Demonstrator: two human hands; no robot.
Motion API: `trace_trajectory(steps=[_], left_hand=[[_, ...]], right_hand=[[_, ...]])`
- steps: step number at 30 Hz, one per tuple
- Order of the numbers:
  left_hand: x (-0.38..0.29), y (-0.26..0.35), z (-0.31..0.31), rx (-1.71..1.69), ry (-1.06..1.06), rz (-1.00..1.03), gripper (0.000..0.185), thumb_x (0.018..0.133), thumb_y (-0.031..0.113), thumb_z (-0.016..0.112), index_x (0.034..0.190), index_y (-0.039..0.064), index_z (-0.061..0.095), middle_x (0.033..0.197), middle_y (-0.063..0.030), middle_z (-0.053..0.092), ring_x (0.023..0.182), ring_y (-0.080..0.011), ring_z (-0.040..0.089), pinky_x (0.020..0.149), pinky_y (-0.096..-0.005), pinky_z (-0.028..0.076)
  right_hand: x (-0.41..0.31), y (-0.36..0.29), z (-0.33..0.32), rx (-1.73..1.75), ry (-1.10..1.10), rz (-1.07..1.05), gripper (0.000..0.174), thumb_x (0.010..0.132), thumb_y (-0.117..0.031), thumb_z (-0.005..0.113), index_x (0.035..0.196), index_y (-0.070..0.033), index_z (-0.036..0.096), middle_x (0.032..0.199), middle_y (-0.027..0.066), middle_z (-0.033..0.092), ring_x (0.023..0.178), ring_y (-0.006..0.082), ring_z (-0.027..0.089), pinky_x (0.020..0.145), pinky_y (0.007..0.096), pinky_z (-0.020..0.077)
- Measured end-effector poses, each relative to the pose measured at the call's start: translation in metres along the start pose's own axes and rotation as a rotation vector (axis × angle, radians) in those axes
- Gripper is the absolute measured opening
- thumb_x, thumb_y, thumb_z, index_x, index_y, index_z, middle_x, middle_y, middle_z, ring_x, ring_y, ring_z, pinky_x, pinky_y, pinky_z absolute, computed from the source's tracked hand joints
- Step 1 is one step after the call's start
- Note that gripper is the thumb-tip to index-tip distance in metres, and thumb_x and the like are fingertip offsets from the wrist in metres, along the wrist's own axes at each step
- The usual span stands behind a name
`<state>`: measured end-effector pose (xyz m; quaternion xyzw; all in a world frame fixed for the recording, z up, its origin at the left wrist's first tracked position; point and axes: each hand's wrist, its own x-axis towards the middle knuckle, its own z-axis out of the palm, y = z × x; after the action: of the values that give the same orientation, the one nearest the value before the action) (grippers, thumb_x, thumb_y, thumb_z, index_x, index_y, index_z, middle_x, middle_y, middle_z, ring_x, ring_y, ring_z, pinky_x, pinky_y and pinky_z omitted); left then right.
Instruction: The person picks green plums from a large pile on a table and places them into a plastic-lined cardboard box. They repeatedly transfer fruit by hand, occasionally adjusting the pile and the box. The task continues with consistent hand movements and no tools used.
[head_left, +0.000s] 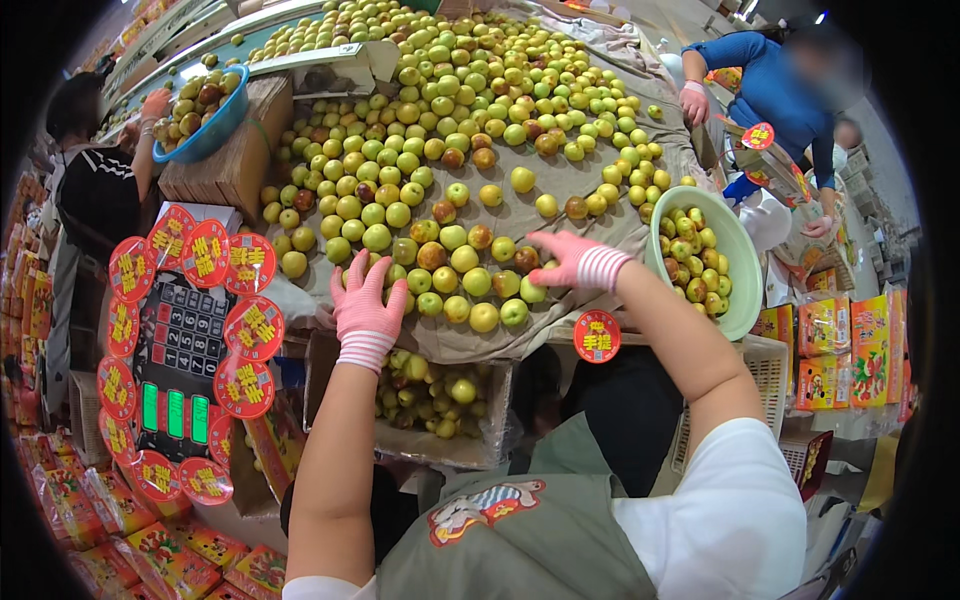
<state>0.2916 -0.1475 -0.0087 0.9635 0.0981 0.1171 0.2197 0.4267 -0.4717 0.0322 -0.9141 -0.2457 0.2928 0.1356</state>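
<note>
Green and reddish-brown jujubes lie loose over a cloth-covered table. My left hand, in a pink glove with a striped cuff, spreads its fingers at the near left side of the fruit. In a matching glove, my right hand rests at the right side of the same near cluster, fingers apart, its fingertips beside a brown fruit and a green one. Neither hand grips a fruit that I can see. Below the table's near edge, a plastic-lined box holds more green fruit.
A pale green basin of fruit stands at the right. Upper left, a blue basin rests on stacked cardboard. A scale's keypad panel ringed with red stickers stands left. Co-workers are at the left and upper right.
</note>
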Motion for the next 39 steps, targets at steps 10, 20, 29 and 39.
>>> trace_trajectory(steps=[10,20,29,39], left_hand=[[-0.004,-0.029,0.006,-0.194,0.052,-0.003,0.043,0.085,0.031,0.070,0.125,0.016,0.064,0.146,-0.0141,0.046,0.131,-0.0363,0.045,0.109,-0.0438,0.038],[0.029,-0.069,0.029,-0.051,0.030,0.076,0.037,0.093,0.030,0.062,0.125,0.012,0.065,0.145,-0.0230,0.043,0.129,-0.0395,0.046,0.108,-0.0441,0.039],[0.050,-0.020,0.017,0.238,-0.183,-0.127,0.048,0.086,0.045,0.062,0.127,0.020,0.060,0.144,-0.0159,0.046,0.120,-0.0385,0.055,0.099,-0.0462,0.045],[0.046,-0.036,0.019,0.141,-0.187,0.095,0.032,0.075,0.027,0.068,0.105,0.018,0.062,0.138,-0.0166,0.049,0.115,-0.0391,0.056,0.096,-0.0474,0.047]], right_hand=[[0.005,-0.088,0.048,0.069,0.131,0.023,0.103,0.070,-0.054,0.077,0.146,-0.004,0.028,0.126,0.0325,0.049,0.111,0.0456,0.059,0.095,0.0479,0.0499],[0.006,-0.110,0.076,0.111,0.271,0.030,0.108,0.067,-0.053,0.079,0.149,-0.003,0.030,0.126,0.0248,0.051,0.108,0.0380,0.061,0.090,0.0448,0.0521],[0.026,-0.111,0.081,0.136,0.157,0.168,0.126,0.058,-0.057,0.086,0.156,-0.016,0.020,0.141,0.0160,0.041,0.120,0.0303,0.055,0.094,0.0436,0.0507],[0.025,-0.117,0.079,0.119,0.173,0.148,0.119,0.060,-0.052,0.086,0.156,-0.020,0.023,0.141,0.0181,0.041,0.118,0.0310,0.056,0.092,0.0433,0.0522]])
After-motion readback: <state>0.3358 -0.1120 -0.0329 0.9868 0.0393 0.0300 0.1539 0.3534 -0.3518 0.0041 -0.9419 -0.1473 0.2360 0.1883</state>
